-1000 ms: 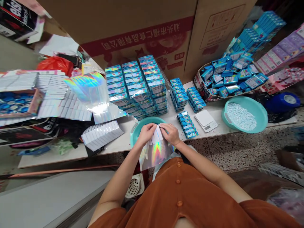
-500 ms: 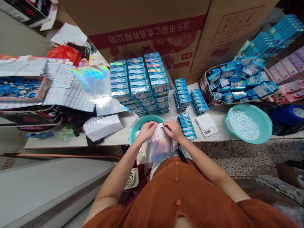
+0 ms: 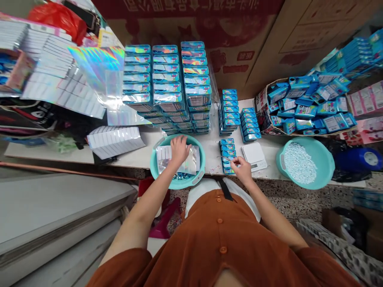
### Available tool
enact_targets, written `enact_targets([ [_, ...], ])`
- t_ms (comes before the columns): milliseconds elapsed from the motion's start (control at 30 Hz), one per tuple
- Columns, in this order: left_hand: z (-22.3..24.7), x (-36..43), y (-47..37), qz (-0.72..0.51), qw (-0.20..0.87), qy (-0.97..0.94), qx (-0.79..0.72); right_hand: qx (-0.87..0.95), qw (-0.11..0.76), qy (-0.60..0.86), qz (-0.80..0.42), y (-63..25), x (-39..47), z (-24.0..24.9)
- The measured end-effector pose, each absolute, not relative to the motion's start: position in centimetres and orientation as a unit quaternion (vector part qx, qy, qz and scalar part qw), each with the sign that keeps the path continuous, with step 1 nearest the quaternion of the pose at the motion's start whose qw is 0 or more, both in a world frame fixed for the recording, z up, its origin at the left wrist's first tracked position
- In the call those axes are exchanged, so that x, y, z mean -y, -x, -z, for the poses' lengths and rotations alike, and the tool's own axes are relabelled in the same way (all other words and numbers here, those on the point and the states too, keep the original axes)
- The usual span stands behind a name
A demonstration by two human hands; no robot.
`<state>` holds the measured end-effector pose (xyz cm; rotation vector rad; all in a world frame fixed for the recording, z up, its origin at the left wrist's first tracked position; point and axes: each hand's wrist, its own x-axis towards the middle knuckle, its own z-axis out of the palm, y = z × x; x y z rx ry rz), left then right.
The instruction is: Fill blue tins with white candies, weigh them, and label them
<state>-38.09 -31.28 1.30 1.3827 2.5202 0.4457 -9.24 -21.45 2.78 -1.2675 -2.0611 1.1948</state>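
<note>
My left hand (image 3: 178, 150) rests on a shiny label sheet (image 3: 164, 153) lying across a turquoise basin (image 3: 153, 165); its fingers are slightly spread, palm down. Small blue-and-silver pieces (image 3: 181, 175) show in the basin under the sheet's near edge. My right hand (image 3: 243, 170) is pinched closed at a short row of small blue tins (image 3: 227, 147). A thin thing sticks out from its fingertips over the tins, too small to name.
Stacks of wrapped blue tins (image 3: 167, 77) stand behind the basin. A white scale (image 3: 253, 153), a box of loose tins (image 3: 308, 105) and a basin of pale pellets (image 3: 327, 171) are to the right. Label sheets (image 3: 116, 143) lie left; a large carton (image 3: 227, 40) stands behind.
The label sheet has gone from between my two hands down onto the basin, my left hand on it. My right hand has moved right to the row of tins. The view has tilted down.
</note>
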Motion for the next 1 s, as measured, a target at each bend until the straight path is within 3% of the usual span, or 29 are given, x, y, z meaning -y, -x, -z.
enact_targets([
  [233, 1.2, 29.0, 28.0, -0.403, 0.346, -0.368, -0.763, 0.667, 0.182, 0.514, -0.507, 8.4, 20.1, -0.6],
  [433, 3.5, 26.6, 24.6, -0.52, 0.52, -0.189, -0.65, 0.666, 0.147, 0.505, -0.53, 9.0, 18.5, 0.7],
  [700, 5.5, 25.7, 24.2, -0.542, 0.53, -0.107, -0.644, 0.545, 0.1, 0.563, -0.614, 8.5, 16.1, 2.9],
  [1000, 7.4, 24.9, 24.3, -0.57, 0.496, -0.076, -0.65, 0.547, 0.083, 0.555, -0.622, 9.4, 14.5, 3.5],
])
